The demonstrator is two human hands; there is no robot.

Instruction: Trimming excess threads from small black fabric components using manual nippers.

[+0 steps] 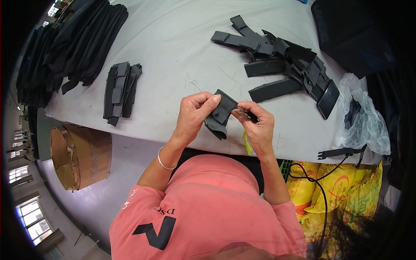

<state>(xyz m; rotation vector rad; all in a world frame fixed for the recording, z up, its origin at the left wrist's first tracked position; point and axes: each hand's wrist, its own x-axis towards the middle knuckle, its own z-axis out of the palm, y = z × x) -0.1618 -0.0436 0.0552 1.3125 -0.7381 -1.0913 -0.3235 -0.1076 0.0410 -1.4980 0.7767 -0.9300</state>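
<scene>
One folded dark cloth (pixel 222 111) lay at three o'clock from the left hand (pixel 193 115) and ten o'clock from the right hand (pixel 260 130), its long axis running roughly one to seven. The left hand, nearer, pinched it under the thumb; the right hand gripped small snips (pixel 248 114) at its edge.

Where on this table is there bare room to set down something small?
The table looks bare between the small dark bundle and left hand, and farther up, between dark stack and strip pile. The right side is crowded: pile, phone, plastic bag.
</scene>
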